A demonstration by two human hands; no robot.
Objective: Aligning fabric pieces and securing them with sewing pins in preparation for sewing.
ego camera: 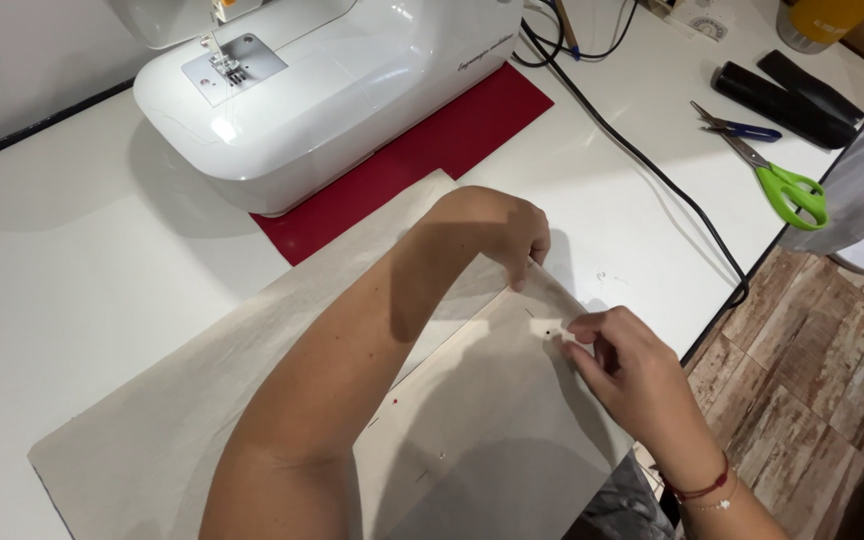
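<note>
Pinning the folded beige fabric piece [492, 420] on top of the larger beige fabric sheet [182, 400], both flat on the white table [52, 260] in front of the sewing machine [322, 80].

Hands:
- left hand [497, 230]: fingers curled down, fingertips pressing the far corner of the folded piece at its edge.
- right hand [627, 365]: thumb and forefinger pinched together just beside a dark pin head [549, 332] near that same corner. Can't tell if I'm actually gripping a pin, too small to see.

Risks as I see them:
- left fingertips sit close to where the pin goes; if the point slips through the weave, I likely prick myself.
- layers are loose woven cloth on a glossy tabletop, low friction. If I ease off the corner, the top piece probably skews and the edges misalign.
- red pin head [392, 397] and other faint pins lie under my left forearm; dragging the arm could snag or pull them.
- folded piece overhangs the table edge near me, so it may slide off.

Materials:
- fabric: matte, canvas-like, holds a crisp fold.
- red mat [432, 150]: flat, smooth, under the machine.
- machine: glossy white plastic, rounded.
- green-handled scissors [787, 190] and black cable [652, 170], well apart to the right.
</note>
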